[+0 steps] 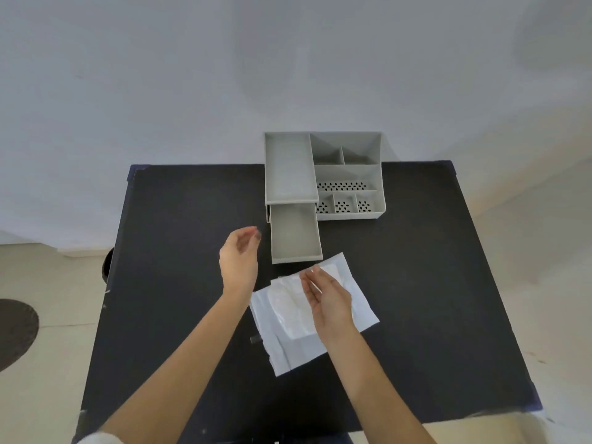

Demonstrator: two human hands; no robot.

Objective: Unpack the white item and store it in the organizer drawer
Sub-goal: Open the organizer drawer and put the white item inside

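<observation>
Head view, sole camera. Black table [179, 283], set against a pale wall. Grey organizer [347, 174] at the far edge, its open-top compartments empty; its drawer [294, 235] pulled out toward the person and empty. White packet [288, 315] lying flat on the table just in front of the drawer, a crinkled clear film over its middle (whether the wrapping is already torn cannot be told). Right hand [328, 299] above the packet, fingers loosely spread, fingertips at the film near the packet's far end; no firm pinch visible. Left hand [238, 261] raised beside the drawer, fingers curled loosely, holding nothing. Step judged in hand: unpacking, barely begun. Next move calls for both hands on the packet, one steadying, one peeling the film back, before the contents go into the open drawer.
</observation>
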